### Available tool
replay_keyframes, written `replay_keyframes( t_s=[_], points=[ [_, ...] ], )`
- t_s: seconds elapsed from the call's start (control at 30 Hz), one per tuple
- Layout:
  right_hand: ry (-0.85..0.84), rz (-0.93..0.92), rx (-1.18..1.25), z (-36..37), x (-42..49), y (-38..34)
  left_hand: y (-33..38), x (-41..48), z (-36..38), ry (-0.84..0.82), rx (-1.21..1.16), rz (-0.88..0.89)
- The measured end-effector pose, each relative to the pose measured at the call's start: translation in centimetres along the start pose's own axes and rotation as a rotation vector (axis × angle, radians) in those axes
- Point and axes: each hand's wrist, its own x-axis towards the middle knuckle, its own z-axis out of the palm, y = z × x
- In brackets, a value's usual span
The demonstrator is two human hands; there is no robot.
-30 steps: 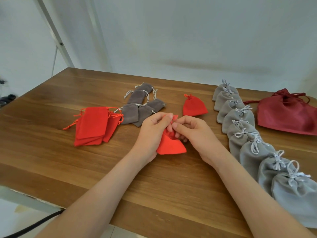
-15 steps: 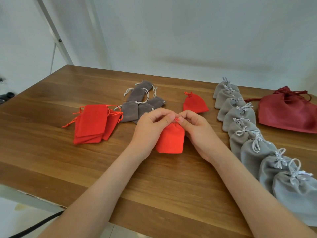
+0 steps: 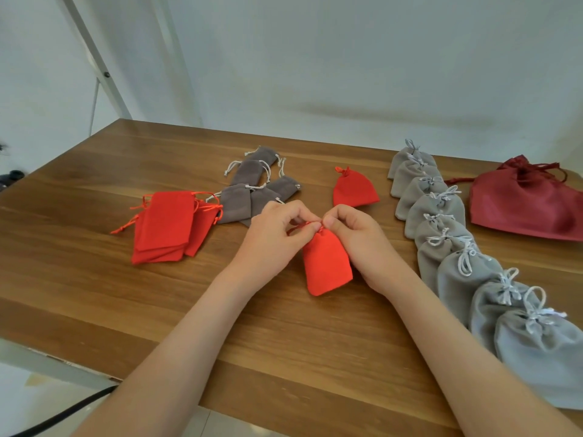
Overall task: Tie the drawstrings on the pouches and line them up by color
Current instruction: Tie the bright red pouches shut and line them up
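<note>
A small red pouch (image 3: 328, 263) lies on the wooden table (image 3: 94, 294) between my hands, its gathered neck pointing away from me. My left hand (image 3: 274, 234) pinches a red drawstring at that neck, and my right hand (image 3: 356, 234) pinches the string from the other side. A tied red pouch (image 3: 355, 189) sits just beyond them. To the left lies a flat stack of red pouches (image 3: 167, 225) with loose strings, and behind my left hand a heap of dark grey pouches (image 3: 252, 187) with white cords.
A row of several tied light grey pouches (image 3: 467, 257) runs down the right side from far to near. A large dark red bag (image 3: 530, 203) lies at the far right. A white frame post (image 3: 94, 58) stands at the back left corner.
The red pouch has swung so its body points toward me and its neck is cinched tighter. Both hands have shifted slightly, still pinching the drawstrings at the neck.
</note>
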Motion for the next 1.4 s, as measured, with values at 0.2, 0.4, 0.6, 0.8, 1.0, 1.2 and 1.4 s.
replay_keyframes(
  t_s=[0.2,0.4,0.6,0.8,1.0,1.2,1.4],
  points=[
    [0.052,-0.172,-0.385,-0.1,-0.2,-0.5,0.0,-0.1,-0.3,-0.141,-0.001,-0.041],
    [0.033,-0.205,-0.501,0.4,0.0,-0.1,-0.1,0.1,1.1,-0.011,0.416,-0.022],
    [0.081,-0.115,-0.142,0.1,-0.2,-0.5,-1.0,-0.2,1.9,0.269,0.489,0.296],
    [-0.106,-0.098,0.042,-0.5,-0.4,-1.2,-0.8,-0.2,2.0,0.371,0.496,0.414],
    [-0.057,-0.042,0.160,-0.7,-0.2,-1.0,-0.6,-0.3,2.1,0.431,0.543,0.469],
    [-0.095,-0.015,0.137,-0.6,-0.3,-1.0,-0.3,-0.3,2.0,0.479,0.587,0.502],
    [-0.111,0.099,0.388,-0.8,-0.4,-1.1,-0.1,-0.6,2.0,0.576,0.763,0.638]
  ],
)
